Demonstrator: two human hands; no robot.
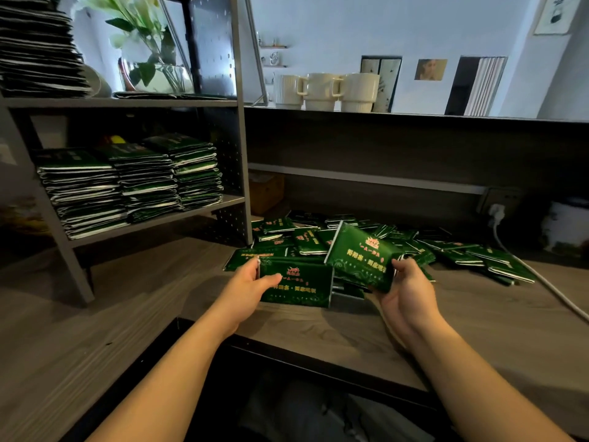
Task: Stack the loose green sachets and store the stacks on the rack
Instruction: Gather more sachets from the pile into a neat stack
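**Both hands on sachets at the desk**

We see the left hand gripping a small stack on the desk. The right hand holds one tilted sachet just above it. Loose sachets lie behind; finished stacks fill the rack shelf.

Single head view, looking forward and down, close over desk, rack at left.

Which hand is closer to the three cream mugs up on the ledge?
Right. The right hand holds a green sachet almost straight below the three cream mugs; the left hand is farther left.
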